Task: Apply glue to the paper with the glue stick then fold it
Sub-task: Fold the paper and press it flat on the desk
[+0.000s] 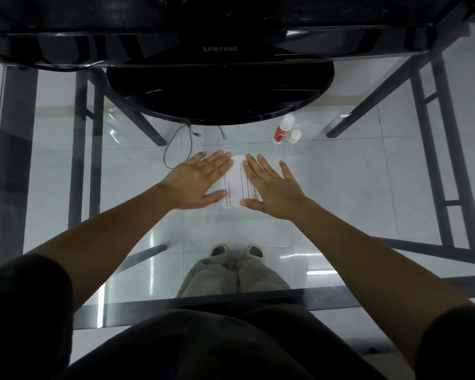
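Both hands, left [200, 179] and right [272, 185], flat and spread, press paper [235, 182] mid-desk [368, 201]; uneven pressure risks crooked crease.

Two bare hands, left hand [200, 180] and right hand [272, 185], one white printed sheet of paper [235, 182], one red-and-white glue stick [283, 129], one loose white cap [294, 136], one black monitor [220, 48], one glass worktop [368, 187], two beige shoes [236, 251], one dark cable [176, 144]

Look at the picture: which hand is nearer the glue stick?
Right. The right hand lies flat on the paper, just below the glue stick. The left hand presses the paper's other side, farther away.
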Motion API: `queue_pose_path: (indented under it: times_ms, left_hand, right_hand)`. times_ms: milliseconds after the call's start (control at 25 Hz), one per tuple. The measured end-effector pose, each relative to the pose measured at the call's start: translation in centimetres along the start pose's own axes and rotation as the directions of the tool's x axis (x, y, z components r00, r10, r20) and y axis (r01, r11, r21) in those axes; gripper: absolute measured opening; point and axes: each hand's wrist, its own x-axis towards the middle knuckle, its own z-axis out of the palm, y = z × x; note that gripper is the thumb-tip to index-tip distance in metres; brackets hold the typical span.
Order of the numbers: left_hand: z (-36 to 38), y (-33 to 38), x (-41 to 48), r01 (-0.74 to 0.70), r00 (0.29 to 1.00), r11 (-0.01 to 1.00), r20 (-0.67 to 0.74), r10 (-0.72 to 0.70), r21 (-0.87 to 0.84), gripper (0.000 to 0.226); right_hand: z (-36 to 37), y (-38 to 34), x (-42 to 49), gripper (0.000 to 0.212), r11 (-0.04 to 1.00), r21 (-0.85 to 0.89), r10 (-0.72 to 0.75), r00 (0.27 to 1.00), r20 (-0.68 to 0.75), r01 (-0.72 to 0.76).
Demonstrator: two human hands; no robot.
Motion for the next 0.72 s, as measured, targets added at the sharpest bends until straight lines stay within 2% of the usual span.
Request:
queue_pose_path:
  times_ms: [200, 320, 560, 680, 720]
  left_hand:
    - [2.3, 4.1, -3.8, -0.219, 0.975, 0.976, 0.04, 0.219, -0.001, 0.075]
    - [1.5, 3.0, -3.5, -0.276, 0.961, 0.96, 0.018, 0.276, 0.037, 0.067]
    - [0.3, -0.1, -1.7, -0.078, 0.996, 0.997, 0.055, 0.077, 0.024, 0.062]
    - [0.4, 1.9, -1.8, 0.129, 0.991, 0.985, -0.022, -0.132, -0.118, 0.066]
    - [0.7, 3.0, -2.0, 0.131, 0.99, 0.979, -0.039, -0.139, -0.159, 0.066]
  right_hand:
    - [0.2, 0.2, 0.1, 0.089, 1.0, -0.003, 0.003, 1.0, 0.002, -0.003]
    - [0.2, 0.2, 0.2, 0.089, 1.0, -0.004, 0.003, 1.0, 0.006, -0.002]
    - [0.1, -0.1, 0.2, 0.088, 1.0, -0.007, -0.001, 1.0, 0.004, 0.001]
    - [0.0, -0.1, 0.1, 0.089, 1.0, -0.006, 0.0, 1.0, 0.002, 0.0]
    - [0.0, -0.1, 0.0, 0.089, 1.0, -0.008, 0.0, 1.0, 0.0, 0.0]
